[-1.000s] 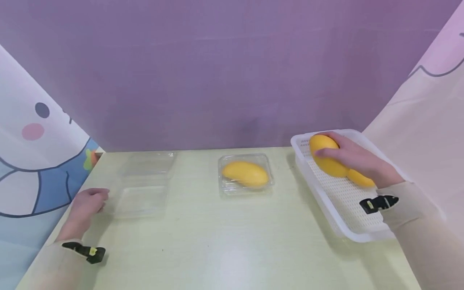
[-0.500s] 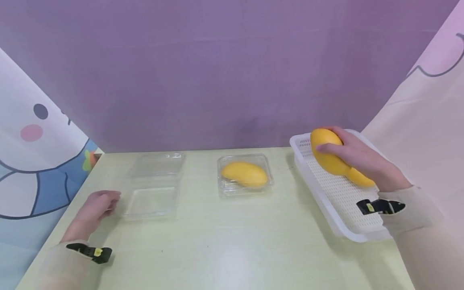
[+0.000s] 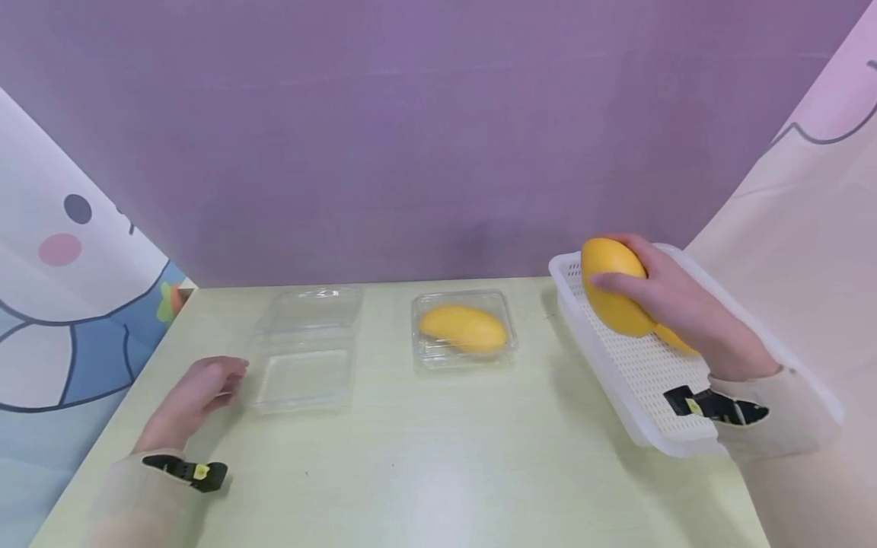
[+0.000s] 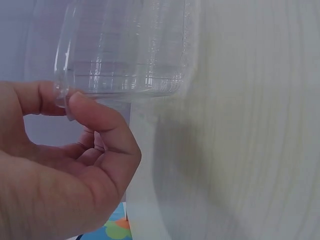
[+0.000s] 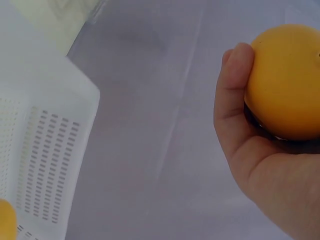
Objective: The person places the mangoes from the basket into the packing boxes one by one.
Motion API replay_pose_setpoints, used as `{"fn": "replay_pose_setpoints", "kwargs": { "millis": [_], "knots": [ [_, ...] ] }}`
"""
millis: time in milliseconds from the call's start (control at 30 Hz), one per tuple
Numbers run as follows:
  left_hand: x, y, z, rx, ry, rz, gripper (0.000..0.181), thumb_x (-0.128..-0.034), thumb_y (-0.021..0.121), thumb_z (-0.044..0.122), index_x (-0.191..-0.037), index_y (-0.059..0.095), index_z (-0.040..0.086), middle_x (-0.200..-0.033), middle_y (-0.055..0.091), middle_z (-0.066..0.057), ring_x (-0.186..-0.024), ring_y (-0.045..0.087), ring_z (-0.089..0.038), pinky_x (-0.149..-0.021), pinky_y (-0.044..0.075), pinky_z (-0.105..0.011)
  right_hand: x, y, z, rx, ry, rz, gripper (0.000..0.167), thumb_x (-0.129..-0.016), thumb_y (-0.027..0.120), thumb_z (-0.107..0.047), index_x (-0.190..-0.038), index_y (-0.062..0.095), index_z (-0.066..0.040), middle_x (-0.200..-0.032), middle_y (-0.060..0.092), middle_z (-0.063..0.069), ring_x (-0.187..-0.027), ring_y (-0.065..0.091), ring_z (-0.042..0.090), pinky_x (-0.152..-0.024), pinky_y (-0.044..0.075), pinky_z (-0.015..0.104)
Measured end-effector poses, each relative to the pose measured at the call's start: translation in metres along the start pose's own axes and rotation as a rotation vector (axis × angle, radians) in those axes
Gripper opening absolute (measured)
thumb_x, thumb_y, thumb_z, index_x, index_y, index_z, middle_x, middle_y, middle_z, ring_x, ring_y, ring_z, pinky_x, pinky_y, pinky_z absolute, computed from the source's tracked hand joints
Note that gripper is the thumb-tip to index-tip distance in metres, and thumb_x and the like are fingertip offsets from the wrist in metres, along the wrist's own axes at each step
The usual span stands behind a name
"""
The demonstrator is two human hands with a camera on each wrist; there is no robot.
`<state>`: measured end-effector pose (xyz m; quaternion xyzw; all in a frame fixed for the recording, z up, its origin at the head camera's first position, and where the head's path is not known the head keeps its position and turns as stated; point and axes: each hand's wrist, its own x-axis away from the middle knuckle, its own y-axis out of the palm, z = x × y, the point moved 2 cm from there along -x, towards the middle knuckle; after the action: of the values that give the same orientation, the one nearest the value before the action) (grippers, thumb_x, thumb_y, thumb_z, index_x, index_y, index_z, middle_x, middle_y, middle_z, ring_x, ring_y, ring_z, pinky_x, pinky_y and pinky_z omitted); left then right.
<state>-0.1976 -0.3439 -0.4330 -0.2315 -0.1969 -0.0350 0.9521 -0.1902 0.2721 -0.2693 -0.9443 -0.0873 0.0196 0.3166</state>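
Note:
My left hand [image 3: 195, 397] pinches the edge of an open clear plastic clamshell box [image 3: 307, 380] between thumb and forefinger, as the left wrist view shows. The box's lid [image 3: 311, 308] lies back toward the purple wall. My right hand [image 3: 674, 293] grips a yellow mango [image 3: 612, 293] and holds it above the white basket [image 3: 606, 365]. Another mango [image 3: 674, 339] lies in that basket, partly hidden by my right hand and wrist. In the right wrist view, my fingers and thumb curl round the held mango [image 5: 287, 82].
A second clear box [image 3: 507, 304] stands at the back middle of the table [image 3: 411, 457], holding a mango [image 3: 462, 329]. A purple cloth wall [image 3: 438, 152] closes off the back. Printed cloths [image 3: 89, 304] hang at both sides.
My left hand has slid to the right, drawing the open clamshell box along with it. The mango in my right hand has risen a little from the basket.

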Motion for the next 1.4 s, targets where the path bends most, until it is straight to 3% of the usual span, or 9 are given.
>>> {"fn": "replay_pose_setpoints", "kwargs": {
  "millis": [133,367,900,1400],
  "knots": [
    [-0.001,0.007,0.003,0.004,0.001,-0.01,0.056,-0.1058,0.039,0.022,-0.146,0.034,-0.017,-0.114,0.052,-0.016,-0.098,0.052,-0.022,-0.079,0.054,-0.029,0.004,0.004,-0.004,-0.031,-0.018,0.022,0.057,-0.101,0.058,-0.033,-0.152,0.037,-0.02,-0.118,0.049,0.015,-0.082,0.058,0.032,-0.065,0.054,0.039],
    [0.0,0.019,0.007,0.024,0.015,-0.019,0.051,-0.1051,0.04,0.019,-0.141,0.037,-0.016,-0.105,0.054,-0.012,-0.092,0.054,-0.021,-0.075,0.053,-0.031,0.008,0.013,-0.01,-0.04,-0.07,0.046,0.055,-0.1,0.059,-0.032,-0.15,0.039,-0.019,-0.118,0.048,0.013,-0.083,0.058,0.032,-0.065,0.054,0.038],
    [-0.003,0.044,0.015,0.109,0.072,-0.037,0.036,-0.1014,0.042,0.011,-0.126,0.043,-0.015,-0.089,0.054,-0.007,-0.077,0.054,-0.018,-0.067,0.05,-0.029,0.014,0.035,-0.019,-0.067,-0.086,0.067,0.057,-0.099,0.062,-0.029,-0.151,0.04,-0.021,-0.122,0.048,0.012,-0.089,0.055,0.033,-0.071,0.05,0.038],
    [0.003,0.061,0.021,0.154,0.049,-0.029,0.033,-0.1012,0.043,0.011,-0.126,0.043,-0.012,-0.091,0.053,-0.008,-0.075,0.054,-0.019,-0.067,0.05,-0.029,0.008,0.055,-0.016,-0.194,-0.094,0.035,0.057,-0.099,0.062,-0.03,-0.152,0.04,-0.025,-0.122,0.049,0.01,-0.094,0.055,0.034,-0.075,0.05,0.038]
  ]
}}
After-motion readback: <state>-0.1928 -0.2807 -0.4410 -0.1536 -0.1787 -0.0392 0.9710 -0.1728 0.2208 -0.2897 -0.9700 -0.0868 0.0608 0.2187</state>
